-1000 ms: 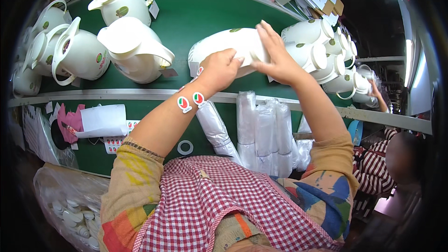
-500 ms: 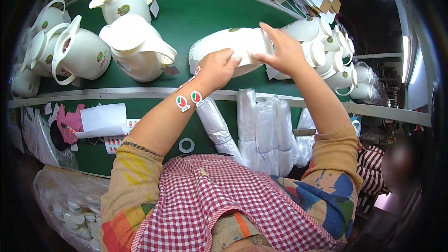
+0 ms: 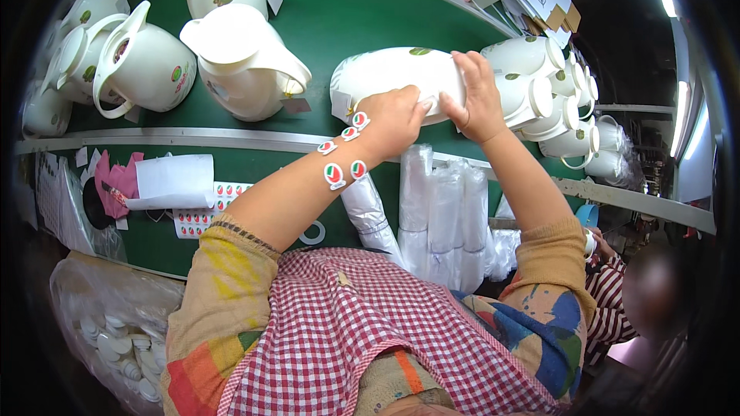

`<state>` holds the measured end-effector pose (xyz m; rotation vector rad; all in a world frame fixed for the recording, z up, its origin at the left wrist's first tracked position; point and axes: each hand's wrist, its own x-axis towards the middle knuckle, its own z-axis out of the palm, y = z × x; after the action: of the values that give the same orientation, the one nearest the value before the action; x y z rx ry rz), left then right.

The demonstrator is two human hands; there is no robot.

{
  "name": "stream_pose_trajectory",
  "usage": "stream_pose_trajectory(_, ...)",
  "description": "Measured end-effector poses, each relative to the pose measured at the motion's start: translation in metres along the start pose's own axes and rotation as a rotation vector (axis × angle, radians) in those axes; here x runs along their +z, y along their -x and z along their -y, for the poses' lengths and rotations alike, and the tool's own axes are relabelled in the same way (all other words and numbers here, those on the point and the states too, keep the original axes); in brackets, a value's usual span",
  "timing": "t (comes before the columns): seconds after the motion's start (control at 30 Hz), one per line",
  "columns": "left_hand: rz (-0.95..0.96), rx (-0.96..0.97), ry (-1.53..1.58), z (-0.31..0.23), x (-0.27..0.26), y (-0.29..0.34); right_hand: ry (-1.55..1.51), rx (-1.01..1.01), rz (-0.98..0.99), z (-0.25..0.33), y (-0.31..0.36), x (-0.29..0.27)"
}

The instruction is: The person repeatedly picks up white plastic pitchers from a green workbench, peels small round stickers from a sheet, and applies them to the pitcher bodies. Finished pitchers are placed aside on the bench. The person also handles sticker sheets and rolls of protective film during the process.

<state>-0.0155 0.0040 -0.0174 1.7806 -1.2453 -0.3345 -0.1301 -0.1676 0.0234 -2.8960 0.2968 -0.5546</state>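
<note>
A white jug with a green leaf print lies on its side on the upper green shelf in front of me. My right hand grips its right end, fingers over the edge and thumb on the near side. My left hand rests against the jug's near side, its fingers curled and thumb pressed in; whatever is between them is hidden. Several small red-and-green stickers cling to my left wrist and forearm. Beside the left hand, a small tag hangs at the jug's left end.
Standing white jugs crowd the shelf's left; more lie stacked at right. Below the rail are rolled clear plastic bags, sticker sheets and a tape ring. A bag of white lids stands lower left. A person in stripes is at right.
My right hand's raised, spread fingers have come down around the jug's end. My left hand has slid slightly right along the jug. The whole view has shifted a little.
</note>
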Motion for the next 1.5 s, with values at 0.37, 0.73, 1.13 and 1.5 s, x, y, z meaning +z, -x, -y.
stream_pose_trajectory(0.37, -0.113, 0.325, -0.033, -0.007, 0.059, 0.03, -0.149, -0.249, 0.556, 0.108, -0.033, -0.044)
stream_pose_trajectory(0.73, -0.08, 0.308, 0.019, -0.011, 0.065, 0.03, -0.119, -0.135, 0.728, 0.109, -0.03, -0.027)
stream_pose_trajectory(1.13, -0.045, 0.315, 0.015, -0.015, 0.064, 0.029, -0.262, -0.087, 0.697, 0.102, -0.026, -0.022)
stream_pose_trajectory(1.5, 0.219, -0.211, 0.397, -0.008, 0.002, -0.042, -0.64, 0.104, -0.076, 0.085, -0.01, -0.077)
